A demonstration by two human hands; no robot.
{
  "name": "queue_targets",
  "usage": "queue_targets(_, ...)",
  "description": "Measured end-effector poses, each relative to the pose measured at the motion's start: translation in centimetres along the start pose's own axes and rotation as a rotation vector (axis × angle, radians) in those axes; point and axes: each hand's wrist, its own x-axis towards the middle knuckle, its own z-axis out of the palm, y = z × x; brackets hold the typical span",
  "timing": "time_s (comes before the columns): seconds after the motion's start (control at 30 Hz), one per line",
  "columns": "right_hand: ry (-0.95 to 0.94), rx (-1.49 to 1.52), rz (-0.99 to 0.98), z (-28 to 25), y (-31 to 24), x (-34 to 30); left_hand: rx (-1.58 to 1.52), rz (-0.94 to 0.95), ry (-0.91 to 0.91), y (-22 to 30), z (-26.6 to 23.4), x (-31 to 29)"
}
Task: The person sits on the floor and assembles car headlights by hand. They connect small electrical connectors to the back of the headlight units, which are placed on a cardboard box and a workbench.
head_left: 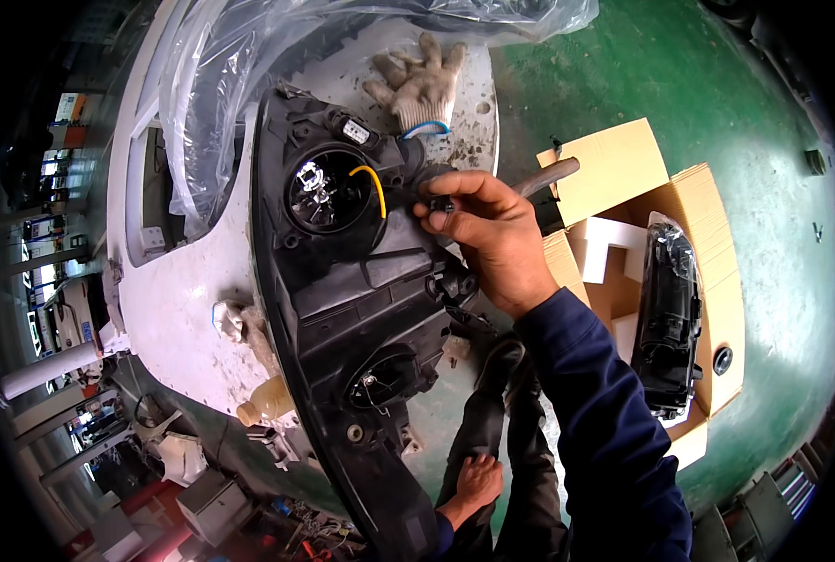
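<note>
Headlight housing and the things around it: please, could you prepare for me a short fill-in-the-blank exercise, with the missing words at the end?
1. The small black part is pinched in the person's ____ hand.
2. The wire at the round opening of the headlight housing is ____.
3. The cuff of the knitted glove is edged in ____.
4. The other headlight rests in an open box of ____.

Missing words: right; yellow; blue; cardboard.

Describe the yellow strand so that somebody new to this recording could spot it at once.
Start with the big black headlight housing lying partly over the white surface. Near its upper end in the picture, find the larger round opening, left of the right hand. The thin strand arches over that opening's right edge, its bright yellow standing out against the black around it.
</note>
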Motion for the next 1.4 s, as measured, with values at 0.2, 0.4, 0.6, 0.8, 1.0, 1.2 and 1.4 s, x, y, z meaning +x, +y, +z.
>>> queue_targets(0.2, 0.0, -0.011, 0.019, -0.05, 0.02, -0.07, -0.009, -0.022, -0.007, 0.15, 0.04, 0.18)
queue_targets(0.4, 0.001, -0.003, 0.048, -0.15, -0.08, -0.07, -0.012, -0.021, 0.023, 0.12, 0.05, 0.32)
queue_targets(0.6, 0.065, 0.045, 0.104, 0.36, -0.35, -0.14, -0.011, -0.019, 0.055, 0.0, 0.04, 0.35)
queue_targets(0.8, 0.067, 0.057, 0.133, -0.23, -0.11, 0.14, -0.009, -0.02, 0.042, 0.02, -0.26, 0.48)
queue_targets(1.0, 0.094, 0.026, 0.135, 0.02, -0.08, 0.13, -0.018, -0.026, 0.014, -0.07, -0.05, 0.47)
queue_targets(1.2, 0.126, -0.056, 0.097, 0.24, -0.2, 0.04, -0.031, -0.031, 0.017, -0.08, -0.06, 0.47)
queue_targets(1.4, 0.1, 0.012, 0.141, -0.14, -0.31, 0.34, -0.033, -0.036, 0.005, 0.01, -0.23, 0.51)
